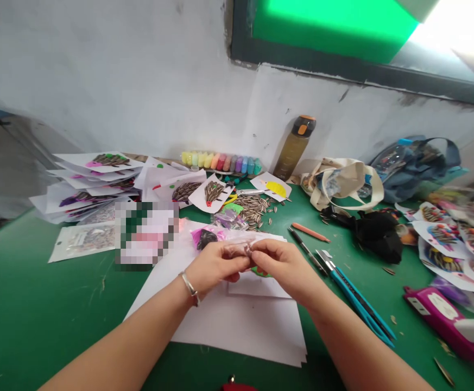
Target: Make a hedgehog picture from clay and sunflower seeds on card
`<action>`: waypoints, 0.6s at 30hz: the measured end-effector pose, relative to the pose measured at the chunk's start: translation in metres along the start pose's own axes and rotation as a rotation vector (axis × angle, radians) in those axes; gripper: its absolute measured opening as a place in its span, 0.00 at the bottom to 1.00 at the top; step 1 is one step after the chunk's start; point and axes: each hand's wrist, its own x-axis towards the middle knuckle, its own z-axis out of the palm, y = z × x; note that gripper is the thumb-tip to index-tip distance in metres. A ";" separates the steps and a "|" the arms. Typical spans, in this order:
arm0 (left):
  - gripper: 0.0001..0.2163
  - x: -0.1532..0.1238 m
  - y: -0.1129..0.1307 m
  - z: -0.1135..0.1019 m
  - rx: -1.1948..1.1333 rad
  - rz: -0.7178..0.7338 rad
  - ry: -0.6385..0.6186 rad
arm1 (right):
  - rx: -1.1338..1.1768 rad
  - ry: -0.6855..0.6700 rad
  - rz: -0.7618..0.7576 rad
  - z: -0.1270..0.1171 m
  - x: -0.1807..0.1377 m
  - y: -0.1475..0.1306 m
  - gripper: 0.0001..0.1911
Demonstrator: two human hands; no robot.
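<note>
My left hand (216, 266), with a silver bangle at the wrist, and my right hand (288, 269) meet over the white paper sheets (228, 331). Both are closed, pinching a small crinkled clear plastic packet (237, 250) between them; its contents are too small to make out. Under my right fingers a bit of a green shape (261, 272) shows on a smaller sheet, mostly hidden. Just beyond my left hand lies a packet with black and magenta clay (207, 238). Behind both hands spreads a pile of striped sunflower seeds (255, 209).
Right of the sheets lie an orange pencil (310, 232), a black pen (307, 251) and blue tweezers (361, 301). Stacked seed-decorated papers (94, 179) stand at back left. A bottle (294, 146) leans against the wall beside a cloth bag (342, 184). A magenta case (444, 326) sits right.
</note>
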 end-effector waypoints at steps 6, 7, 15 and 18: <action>0.13 0.005 -0.012 -0.006 -0.003 0.002 -0.028 | 0.016 0.081 0.036 0.001 0.001 0.011 0.08; 0.13 0.005 -0.012 -0.006 0.000 0.009 -0.029 | 0.042 0.090 0.036 0.001 0.002 0.011 0.08; 0.12 0.004 -0.010 -0.005 0.028 0.059 -0.048 | 0.147 -0.036 0.066 0.001 0.002 0.010 0.08; 0.12 0.004 -0.010 -0.003 0.026 0.079 -0.063 | 0.215 -0.041 0.069 0.003 0.002 0.009 0.10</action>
